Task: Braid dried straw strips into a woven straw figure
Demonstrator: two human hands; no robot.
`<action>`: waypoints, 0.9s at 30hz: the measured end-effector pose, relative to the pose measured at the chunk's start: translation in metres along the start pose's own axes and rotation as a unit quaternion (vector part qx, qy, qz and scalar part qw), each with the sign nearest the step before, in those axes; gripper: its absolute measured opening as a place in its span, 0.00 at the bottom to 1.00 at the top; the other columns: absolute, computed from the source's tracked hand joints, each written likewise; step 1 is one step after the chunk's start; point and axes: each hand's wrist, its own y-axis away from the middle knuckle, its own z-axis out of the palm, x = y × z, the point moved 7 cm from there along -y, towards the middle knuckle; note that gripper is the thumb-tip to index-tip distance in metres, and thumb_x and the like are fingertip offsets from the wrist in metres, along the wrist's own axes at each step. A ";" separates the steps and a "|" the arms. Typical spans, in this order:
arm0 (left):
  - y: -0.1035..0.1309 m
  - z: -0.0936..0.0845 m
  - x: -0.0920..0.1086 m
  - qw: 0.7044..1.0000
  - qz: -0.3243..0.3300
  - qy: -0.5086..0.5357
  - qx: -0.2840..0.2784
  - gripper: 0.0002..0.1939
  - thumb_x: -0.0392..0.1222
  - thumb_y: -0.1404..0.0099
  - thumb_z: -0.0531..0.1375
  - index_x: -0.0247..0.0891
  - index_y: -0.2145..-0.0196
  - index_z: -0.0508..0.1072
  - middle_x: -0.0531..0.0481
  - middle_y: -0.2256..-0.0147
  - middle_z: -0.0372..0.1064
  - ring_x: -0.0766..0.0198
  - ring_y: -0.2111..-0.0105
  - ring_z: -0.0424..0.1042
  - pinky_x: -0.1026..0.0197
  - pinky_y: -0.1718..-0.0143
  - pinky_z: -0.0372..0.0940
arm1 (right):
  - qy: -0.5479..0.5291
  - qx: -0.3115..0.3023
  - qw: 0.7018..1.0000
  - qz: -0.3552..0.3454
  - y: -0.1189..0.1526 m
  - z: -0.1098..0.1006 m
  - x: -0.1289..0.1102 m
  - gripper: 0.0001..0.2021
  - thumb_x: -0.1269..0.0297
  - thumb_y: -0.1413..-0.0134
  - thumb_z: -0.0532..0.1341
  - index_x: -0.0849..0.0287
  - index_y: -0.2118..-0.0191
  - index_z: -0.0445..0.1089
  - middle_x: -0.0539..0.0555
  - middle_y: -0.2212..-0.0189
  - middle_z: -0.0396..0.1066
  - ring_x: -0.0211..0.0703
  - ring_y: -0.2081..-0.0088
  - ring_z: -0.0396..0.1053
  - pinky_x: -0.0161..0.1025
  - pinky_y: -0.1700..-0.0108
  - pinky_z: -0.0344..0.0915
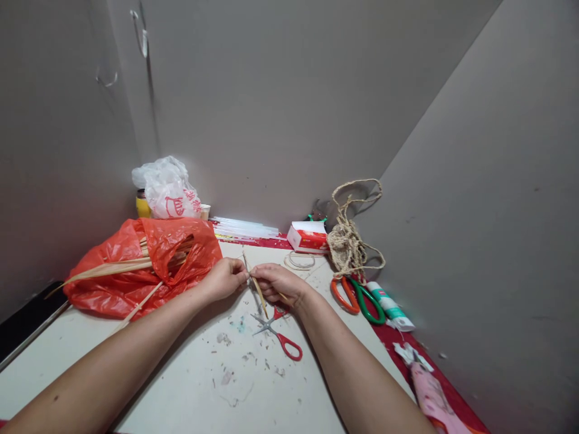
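My left hand and my right hand meet over the middle of the white board, fingertips pinched close together. Between them is a thin, straw-coloured plant strip, whose lower end hangs down toward the board and whose thin tip rises above the fingers. Both hands are closed on it; the exact crossing point is hidden by the fingertips. Just below my right hand lie red-handled scissors, blades spread, their upper handle partly covered. Left of my left hand, a red plastic bag holds long dry strips.
Scraps litter the white board. Along the back are a white plastic bag, clear sticks and a red-and-white box. To the right lie a rope bundle, orange and green handles and a white-and-teal tube. Grey walls enclose the table.
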 end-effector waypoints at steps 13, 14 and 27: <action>0.001 -0.005 0.011 0.995 0.007 -0.083 0.048 0.09 0.41 0.47 0.54 0.35 0.80 0.65 0.56 0.82 0.60 0.70 0.80 0.58 0.67 0.77 0.51 | -0.064 -0.028 0.997 -0.014 -0.004 -0.005 0.003 0.16 0.63 0.55 0.63 0.59 0.80 0.52 0.40 0.88 0.47 0.24 0.87 0.39 0.26 0.87 0.34; 0.001 -0.006 0.010 0.995 0.007 -0.086 0.057 0.08 0.40 0.48 0.55 0.35 0.81 0.65 0.56 0.82 0.60 0.69 0.79 0.58 0.67 0.77 0.52 | -0.064 -0.026 0.997 -0.014 -0.005 -0.006 0.004 0.16 0.63 0.55 0.63 0.59 0.80 0.52 0.40 0.88 0.47 0.25 0.87 0.39 0.26 0.87 0.34; 0.003 -0.007 0.009 0.994 -0.022 -0.069 0.083 0.06 0.39 0.48 0.57 0.35 0.80 0.65 0.55 0.83 0.63 0.71 0.82 0.59 0.68 0.79 0.51 | -0.077 -0.052 0.996 -0.002 -0.004 0.001 0.003 0.16 0.62 0.56 0.64 0.59 0.77 0.54 0.39 0.87 0.44 0.23 0.86 0.36 0.25 0.86 0.33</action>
